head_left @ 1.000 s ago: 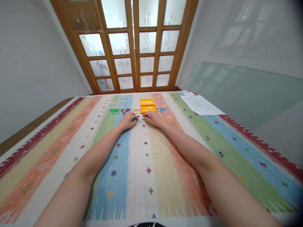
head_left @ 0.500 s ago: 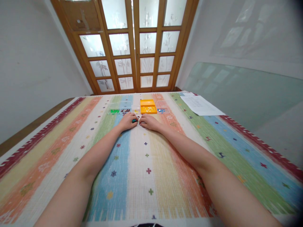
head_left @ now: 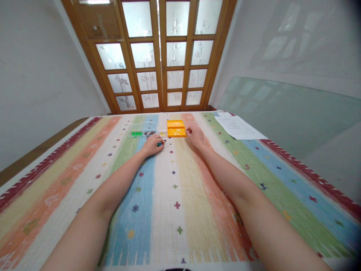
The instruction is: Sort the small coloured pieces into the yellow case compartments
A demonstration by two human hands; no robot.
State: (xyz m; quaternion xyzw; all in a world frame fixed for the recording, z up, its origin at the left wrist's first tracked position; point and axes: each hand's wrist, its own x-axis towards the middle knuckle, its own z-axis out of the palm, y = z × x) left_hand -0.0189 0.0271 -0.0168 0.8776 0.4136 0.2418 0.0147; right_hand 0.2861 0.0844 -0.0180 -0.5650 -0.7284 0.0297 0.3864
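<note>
My left hand [head_left: 153, 145] rests on the striped cloth with its fingers closed around a small dark blue-green piece [head_left: 160, 144], whose exact kind is too small to tell. My right hand [head_left: 195, 135] is over the clear box at the right of the orange box [head_left: 176, 123], covering the box's contents. Its fingers are bent together, and what they hold, if anything, is hidden. Small white pieces [head_left: 177, 132] lie in the orange box. Left of it stand clear boxes with green pieces [head_left: 137, 133], dark red-brown pieces [head_left: 149, 133] and a few yellow pieces [head_left: 163, 134].
A striped tablecloth [head_left: 166, 210] covers the table. Printed paper sheets [head_left: 239, 127] lie at the far right. Behind the table are wooden doors with glass panes [head_left: 162, 75], and a pale glass panel [head_left: 282, 109] stands along the right wall.
My right hand has moved right and slightly away, from beside my left hand to the clear box with blue pieces. My left hand has stayed in place with its piece.
</note>
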